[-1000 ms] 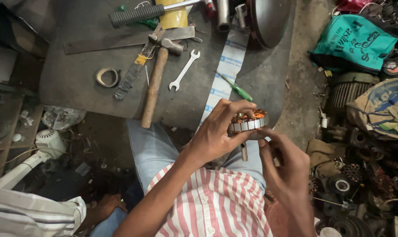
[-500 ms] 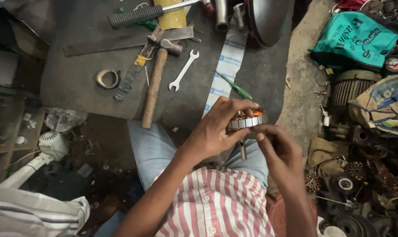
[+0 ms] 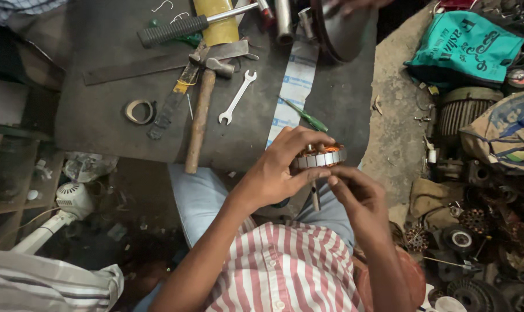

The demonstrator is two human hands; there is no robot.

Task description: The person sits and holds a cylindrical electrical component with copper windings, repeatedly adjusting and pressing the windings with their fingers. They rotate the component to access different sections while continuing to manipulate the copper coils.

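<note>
My left hand (image 3: 282, 170) wraps around a small round motor stator (image 3: 319, 157), a grey metal ring with orange copper windings showing on top. My right hand (image 3: 354, 196) touches the same stator from below and the right, fingertips on its rim. A thin metal shaft (image 3: 315, 196) hangs down under the stator between both hands. I hold it above my lap, just in front of the dark work board (image 3: 100, 115).
On the board lie a wooden-handled hammer (image 3: 201, 115), an open-end wrench (image 3: 236, 98), a green screwdriver (image 3: 305, 115), a tape roll (image 3: 139, 111), a flat file (image 3: 169, 107) and a white strip (image 3: 293, 86). A teal bag (image 3: 467, 49) and motor parts (image 3: 464, 112) crowd the right. A white fan (image 3: 71, 202) stands left.
Both hands with the stator have shifted slightly; my right hand's fingers have moved up against the stator's rim. The view has tilted a little.
</note>
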